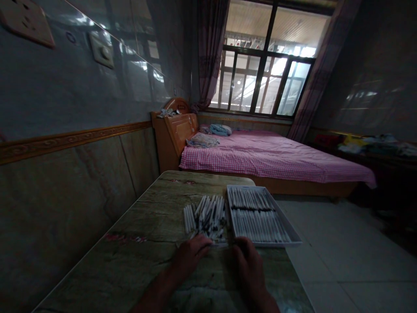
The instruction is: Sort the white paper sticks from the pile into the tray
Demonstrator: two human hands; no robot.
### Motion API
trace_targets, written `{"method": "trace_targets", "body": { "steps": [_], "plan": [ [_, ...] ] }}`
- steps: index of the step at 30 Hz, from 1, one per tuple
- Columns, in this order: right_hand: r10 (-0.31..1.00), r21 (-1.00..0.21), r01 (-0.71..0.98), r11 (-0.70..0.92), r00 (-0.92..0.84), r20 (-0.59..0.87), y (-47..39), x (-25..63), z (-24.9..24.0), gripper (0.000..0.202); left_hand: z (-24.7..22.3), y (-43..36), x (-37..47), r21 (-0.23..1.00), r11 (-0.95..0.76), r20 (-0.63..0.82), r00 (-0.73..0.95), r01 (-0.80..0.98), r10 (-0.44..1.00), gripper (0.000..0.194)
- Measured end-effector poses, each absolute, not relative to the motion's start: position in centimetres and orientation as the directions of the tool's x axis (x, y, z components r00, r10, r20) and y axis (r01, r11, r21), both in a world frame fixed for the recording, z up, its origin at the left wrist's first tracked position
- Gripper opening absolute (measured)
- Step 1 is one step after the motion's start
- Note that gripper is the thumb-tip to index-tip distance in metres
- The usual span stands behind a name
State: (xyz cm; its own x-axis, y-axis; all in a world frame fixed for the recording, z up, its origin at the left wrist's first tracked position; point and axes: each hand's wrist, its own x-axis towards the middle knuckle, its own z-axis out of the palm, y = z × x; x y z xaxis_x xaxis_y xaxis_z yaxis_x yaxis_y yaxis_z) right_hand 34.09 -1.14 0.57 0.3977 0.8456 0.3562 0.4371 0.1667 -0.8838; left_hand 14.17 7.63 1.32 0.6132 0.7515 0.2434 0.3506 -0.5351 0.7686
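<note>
A thin white pen (220, 244) lies crosswise between my two hands, low over the table. My left hand (194, 247) is closed with its fingertips at the pen's left end. At the other end, the closed fingers of my right hand (249, 256) meet it, close to the tray's near left corner. Just beyond the hands is a loose pile of white pens (208, 213), several with dark ends, spread at various angles. To the right stands a shallow white tray (293, 234), with pens (257, 224) lined up in two rows. Dim light blurs the fingertips.
The marbled table (130, 269) has its left edge near the tiled wall (65, 195). A bed (270, 156) with a pink checked cover is behind it, beside a wooden headboard (176, 134). Tiled floor (325, 243) shows on the right. The tray overhangs the table's right edge.
</note>
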Motion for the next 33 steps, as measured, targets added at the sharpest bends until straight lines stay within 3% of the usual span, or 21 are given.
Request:
{"method": "trace_targets", "body": {
  "steps": [23,33],
  "plan": [
    [0.866,-0.885,0.409,0.223,0.333,0.372,-1.30,34.02,1.09,0.016,1.40,7.61,14.26,0.674,-0.584,0.198,0.651,0.452,0.733,0.021],
    [0.877,-0.928,0.359,0.103,0.408,0.255,-1.15,34.24,0.90,0.021,1.29,7.73,14.26,0.702,-0.555,0.168,0.653,0.446,0.738,0.022]
  ]
}}
